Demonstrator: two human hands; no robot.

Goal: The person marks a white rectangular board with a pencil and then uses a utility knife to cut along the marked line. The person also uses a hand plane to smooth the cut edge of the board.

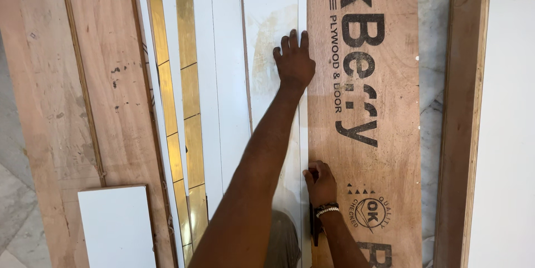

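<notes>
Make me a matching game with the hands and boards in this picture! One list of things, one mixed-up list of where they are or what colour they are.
Things:
1. left hand
2. right hand
3. printed plywood sheet
4. small white panel

Places or colours:
A. bottom left corner, lying on a brown board
B. brown, with dark lettering and a round stamp
C. spread flat, high up on the white strip
D. curled closed at the plywood's left edge, beaded bracelet on the wrist

Pairs: 1-C, 2-D, 3-B, 4-A
</notes>
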